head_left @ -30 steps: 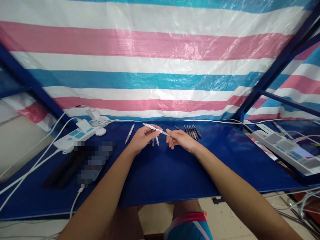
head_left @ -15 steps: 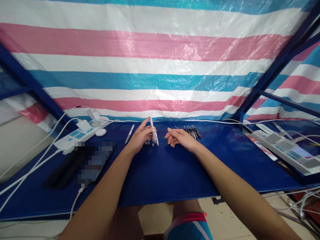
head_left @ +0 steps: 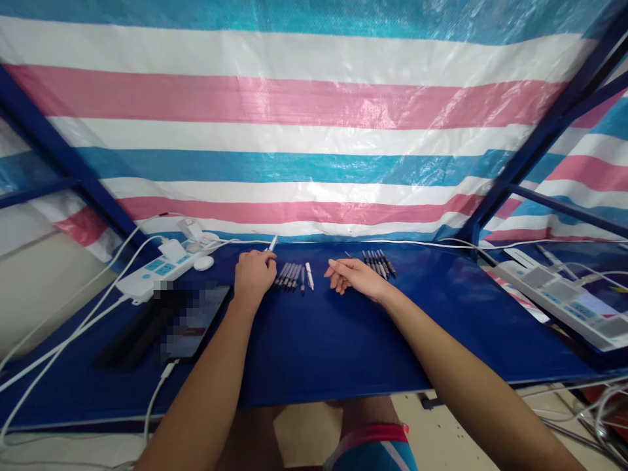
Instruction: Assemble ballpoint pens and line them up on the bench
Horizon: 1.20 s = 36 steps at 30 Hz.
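My left hand (head_left: 256,275) is closed round a white pen (head_left: 272,244), whose upper end sticks out past the fingers at the left of a row of pens. Several grey pens (head_left: 289,275) lie side by side just right of that hand. A single white pen (head_left: 309,276) lies at the right end of this row. My right hand (head_left: 349,275) rests on the table with its fingers curled together; whether anything small is inside cannot be seen. Beyond its wrist lie several dark pens (head_left: 379,263), side by side.
The blue table (head_left: 333,347) runs to a striped sheet (head_left: 314,157) at the back. On the left are a power strip (head_left: 157,269), white cables and a phone (head_left: 199,327) plugged in. Another power strip (head_left: 564,297) is at the right.
My left hand has moved left, from the row's right end to the pen at its left. The white pen it held now lies on the table. My right hand has stayed in place.
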### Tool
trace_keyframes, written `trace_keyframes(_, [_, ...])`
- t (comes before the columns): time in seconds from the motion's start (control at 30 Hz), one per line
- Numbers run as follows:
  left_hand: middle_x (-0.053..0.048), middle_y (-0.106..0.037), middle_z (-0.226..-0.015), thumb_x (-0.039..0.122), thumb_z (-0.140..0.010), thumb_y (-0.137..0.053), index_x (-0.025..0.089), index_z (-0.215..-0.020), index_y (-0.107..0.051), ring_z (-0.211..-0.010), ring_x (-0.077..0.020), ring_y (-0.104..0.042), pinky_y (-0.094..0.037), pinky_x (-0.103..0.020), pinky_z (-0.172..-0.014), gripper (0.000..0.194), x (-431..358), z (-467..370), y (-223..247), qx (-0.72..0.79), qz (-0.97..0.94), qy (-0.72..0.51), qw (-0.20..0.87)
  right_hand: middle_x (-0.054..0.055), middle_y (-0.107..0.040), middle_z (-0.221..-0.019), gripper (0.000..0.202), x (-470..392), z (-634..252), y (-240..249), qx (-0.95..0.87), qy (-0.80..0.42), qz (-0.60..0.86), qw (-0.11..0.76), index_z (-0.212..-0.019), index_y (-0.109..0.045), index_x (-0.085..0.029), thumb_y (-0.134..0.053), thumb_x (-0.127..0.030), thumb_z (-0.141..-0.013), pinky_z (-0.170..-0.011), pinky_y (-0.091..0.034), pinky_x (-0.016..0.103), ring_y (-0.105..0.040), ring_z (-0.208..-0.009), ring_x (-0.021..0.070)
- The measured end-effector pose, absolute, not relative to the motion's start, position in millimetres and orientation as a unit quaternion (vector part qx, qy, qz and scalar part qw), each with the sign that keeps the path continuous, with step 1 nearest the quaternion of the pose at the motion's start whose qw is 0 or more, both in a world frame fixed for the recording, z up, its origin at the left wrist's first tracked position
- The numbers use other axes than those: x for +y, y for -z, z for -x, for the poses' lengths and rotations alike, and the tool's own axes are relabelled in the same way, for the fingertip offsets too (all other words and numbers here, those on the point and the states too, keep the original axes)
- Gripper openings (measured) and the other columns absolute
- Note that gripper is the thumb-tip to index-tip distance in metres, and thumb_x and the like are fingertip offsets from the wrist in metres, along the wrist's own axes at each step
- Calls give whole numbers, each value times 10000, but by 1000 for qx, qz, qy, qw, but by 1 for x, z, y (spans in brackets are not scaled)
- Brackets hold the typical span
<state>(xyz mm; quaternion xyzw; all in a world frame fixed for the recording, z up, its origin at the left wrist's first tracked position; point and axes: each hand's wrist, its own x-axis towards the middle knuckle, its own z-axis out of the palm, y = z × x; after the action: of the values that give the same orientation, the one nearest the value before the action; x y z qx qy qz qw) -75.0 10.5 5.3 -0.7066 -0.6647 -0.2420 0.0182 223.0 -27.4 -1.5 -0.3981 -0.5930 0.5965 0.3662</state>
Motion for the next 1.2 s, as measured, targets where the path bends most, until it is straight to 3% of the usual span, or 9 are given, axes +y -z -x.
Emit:
trace_keyframes(0.13, [-184, -751, -1218, 316, -958, -568, 221, -1134, -861, -1192, -436, -587, -508, -545, -943, 354, 8, 72, -3, -686, 696, 207, 34, 52, -736, -755, 573, -28, -223, 1, -598, -591, 400, 364, -954, -758, -178, -687, -746, -947, -612, -572, 273, -691, -649, 157])
trace_keyframes(0.4, [-166, -674, -1383, 377, -978, -586, 221, -1128, -832, -1296, -433, -534, -471, -573, -1021, 328, 6, 68, -1, -684, 687, 236, 61, 37, -733, -735, 541, -30, -217, 0, -646, -539, 399, 365, -942, -740, -186, -672, -723, -963, -587, -549, 261, -661, -605, 141])
trace_keyframes(0.5, [-137, -716, -1306, 369, -998, -569, 233, -1130, -822, -1251, -388, -570, -469, -517, -1012, 316, -1, 51, -5, -626, 731, 270, 41, 20, -712, -725, 521, -27, -223, -5, -633, -516, 408, 407, -970, -724, -194, -682, -712, -958, -565, -531, 253, -643, -599, 137])
trace_keyframes(0.6, [-110, -763, -1125, 368, -1010, -573, 247, -1010, -831, -1120, -340, -622, -452, -470, -1012, 285, -12, 28, -8, -547, 797, 256, 2, 13, -700, -723, 526, -21, -239, -12, -609, -478, 432, 464, -975, -713, -205, -684, -729, -941, -510, -478, 245, -602, -572, 133])
trace_keyframes(0.7, [-119, -779, -1001, 342, -1023, -570, 237, -1121, -819, -1050, -357, -630, -441, -478, -927, 288, -24, 8, -9, -539, 807, 242, 1, 13, -691, -718, 528, -11, -262, -17, -577, -438, 457, 517, -987, -715, -220, -702, -743, -912, -489, -438, 254, -568, -554, 139])
trace_keyframes(0.8, [-129, -781, -1005, 332, -1014, -596, 229, -1104, -816, -1054, -370, -635, -428, -482, -895, 259, -32, -2, -7, -538, 812, 225, 16, 23, -688, -710, 509, -2, -290, -17, -533, -391, 492, 567, -988, -707, -222, -676, -726, -924, -518, -433, 269, -572, -575, 158])
trace_keyframes(1.0, [-144, -770, -1060, 378, -994, -640, 238, -1101, -808, -1067, -371, -648, -427, -501, -923, 244, -39, -15, 0, -538, 814, 216, 43, 73, -761, -796, 354, 2, -348, -1, -611, -188, 650, 411, -1086, -711, -193, -683, -514, -938, -651, -464, 330, -671, -686, 230])
trace_keyframes(1.1, [-143, -765, -1053, 369, -973, -667, 243, -1168, -793, -1064, -372, -650, -419, -510, -960, 265, -42, -23, 1, -533, 816, 219, 41, 72, -765, -833, 352, -4, -369, 11, -609, -100, 682, 393, -1207, -680, -188, -657, -420, -943, -731, -484, 349, -717, -791, 264])
trace_keyframes(1.2, [-153, -761, -1039, 353, -966, -671, 228, -1156, -793, -1059, -382, -645, -408, -526, -971, 258, -44, -28, 2, -528, 817, 231, 24, 69, -755, -834, 338, -9, -378, 18, -611, -82, 689, 380, -1192, -672, -198, -663, -419, -936, -740, -486, 351, -715, -799, 266])
